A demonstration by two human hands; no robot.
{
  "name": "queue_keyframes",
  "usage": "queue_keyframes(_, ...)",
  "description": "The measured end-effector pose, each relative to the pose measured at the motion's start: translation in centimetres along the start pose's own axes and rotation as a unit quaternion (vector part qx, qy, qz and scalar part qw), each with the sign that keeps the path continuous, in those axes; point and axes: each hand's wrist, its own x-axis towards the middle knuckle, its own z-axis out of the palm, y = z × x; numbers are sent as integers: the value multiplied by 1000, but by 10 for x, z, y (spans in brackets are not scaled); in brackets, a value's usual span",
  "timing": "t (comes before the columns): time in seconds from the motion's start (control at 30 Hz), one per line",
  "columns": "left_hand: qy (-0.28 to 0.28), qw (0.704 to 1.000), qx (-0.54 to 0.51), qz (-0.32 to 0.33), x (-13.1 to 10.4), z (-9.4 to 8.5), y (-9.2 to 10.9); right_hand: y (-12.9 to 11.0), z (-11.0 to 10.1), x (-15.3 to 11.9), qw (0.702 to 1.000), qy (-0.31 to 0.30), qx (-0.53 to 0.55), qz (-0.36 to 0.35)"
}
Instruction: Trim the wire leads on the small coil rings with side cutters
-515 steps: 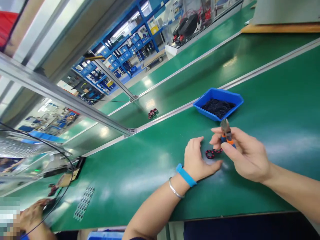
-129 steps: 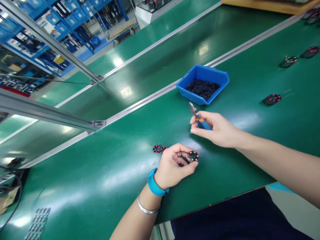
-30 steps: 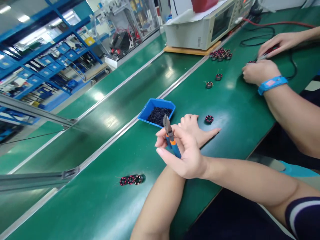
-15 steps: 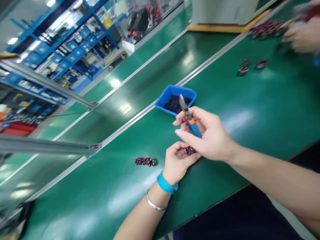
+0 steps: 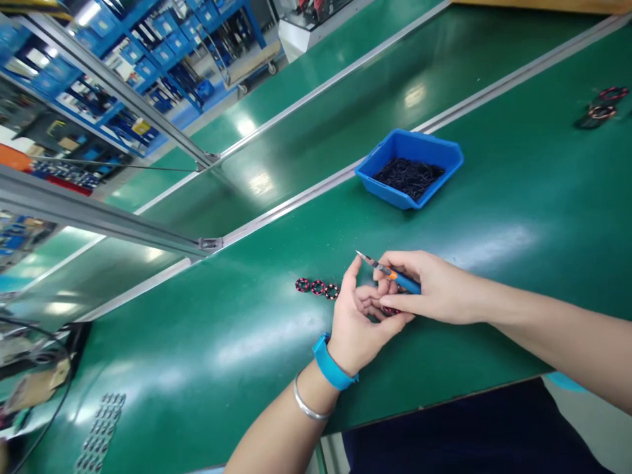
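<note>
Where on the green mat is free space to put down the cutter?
Bare mat lies right of the right hand, below the blue tray. Crowded: the left hand beside the three rings.

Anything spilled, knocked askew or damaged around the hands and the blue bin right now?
Nothing stands out. The blue bin sits level with its black pieces inside. Three wound rings lie in a neat row on the green mat. The left hand cups another ring while the right hand holds the cutters.
</note>
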Motion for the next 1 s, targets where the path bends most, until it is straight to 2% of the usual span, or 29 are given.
queue_keyframes(0.13,-20,1000,-3,-8,-1,-2,0,3,-4,6,999,26,25,-20)
queue_keyframes(0.3,-20,1000,10,-2,-2,-6,-4,10,-25,13,991,122,43,-18)
queue_keyframes(0.37,-17,997,63,36,-2,-7,-9,11,-31,13,992,121,-24,-11)
queue_keyframes(0.43,2,978,168,124,-2,-10,-14,11,-32,11,979,123,-163,3)
queue_keyframes(0.5,30,924,305,227,-2,-14,-16,11,-30,10,935,144,-324,21)
queue_keyframes(0.6,68,805,497,318,-2,-20,-13,10,-20,10,866,165,-470,34)
queue_keyframes(0.73,129,635,669,364,0,-35,-1,4,-9,11,849,176,-499,13)
queue_keyframes(0.83,167,540,717,407,9,-55,2,-3,-11,11,847,204,-490,-16)
queue_keyframes(0.9,192,508,720,432,16,-71,2,-6,-22,8,846,246,-471,-36)
queue_keyframes(1.0,230,495,708,448,23,-91,1,0,-63,1,827,362,-428,-32)
